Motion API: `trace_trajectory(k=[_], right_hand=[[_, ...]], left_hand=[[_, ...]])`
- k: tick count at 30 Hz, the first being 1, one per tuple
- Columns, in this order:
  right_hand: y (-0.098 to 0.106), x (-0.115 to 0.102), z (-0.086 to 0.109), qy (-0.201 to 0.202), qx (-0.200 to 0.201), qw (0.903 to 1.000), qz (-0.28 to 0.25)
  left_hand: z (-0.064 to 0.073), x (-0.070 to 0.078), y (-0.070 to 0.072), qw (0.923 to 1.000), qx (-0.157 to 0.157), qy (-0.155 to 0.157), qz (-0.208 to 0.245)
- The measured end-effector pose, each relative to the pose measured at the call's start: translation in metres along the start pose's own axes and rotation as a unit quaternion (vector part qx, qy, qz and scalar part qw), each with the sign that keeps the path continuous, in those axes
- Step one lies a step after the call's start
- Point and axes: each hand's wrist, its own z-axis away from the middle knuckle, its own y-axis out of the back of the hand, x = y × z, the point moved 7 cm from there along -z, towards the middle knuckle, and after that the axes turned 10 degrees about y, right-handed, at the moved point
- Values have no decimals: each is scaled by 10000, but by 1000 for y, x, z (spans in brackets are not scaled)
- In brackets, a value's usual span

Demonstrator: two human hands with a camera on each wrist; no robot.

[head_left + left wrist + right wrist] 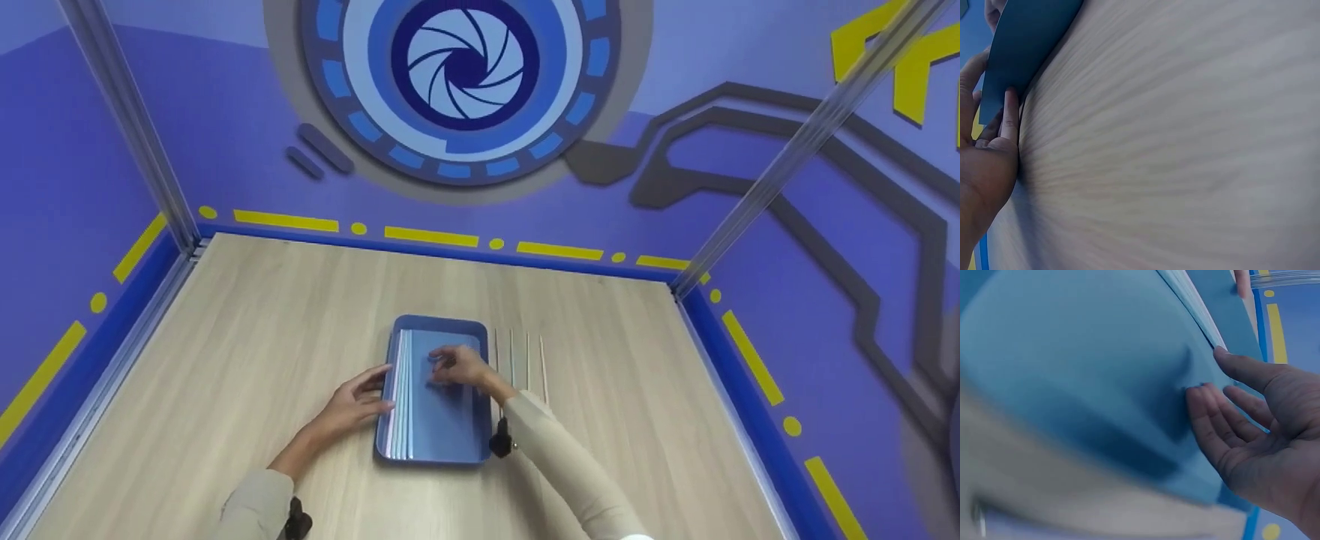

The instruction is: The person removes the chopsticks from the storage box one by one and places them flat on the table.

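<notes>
A blue rectangular tray (442, 456) lies on the wooden table in the head view. Along its left inner side runs a bundle of long, thin, pale sticks (405, 397), close together and parallel. My left hand (354, 397) touches the tray's left wall with its fingers spread; the left wrist view shows a fingertip against the tray's outer side (1033, 39). Over the tray floor hovers my right hand (459, 366), fingers loosely bent. In the right wrist view its thumb stands apart from the fingers (1199, 408), with nothing between them, near the pale sticks (1193, 306).
Several thin sticks (528, 360) lie side by side on the table just right of the tray, partly covered by the right sleeve. Blue printed walls (225, 150) close in the wooden table (300, 300) at the back and both sides, with metal posts at the corners.
</notes>
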Motion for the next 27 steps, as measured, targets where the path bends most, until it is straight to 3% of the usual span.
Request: trace_trajectory(k=[6, 27], right_hand=[[-17, 1, -7, -256, 367, 9985, -324], [-30, 0, -18, -57, 387, 9976, 569]], left_hand=[[2, -3, -5, 9995, -198, 60, 255], [1, -3, 1, 9998, -71, 198, 48]])
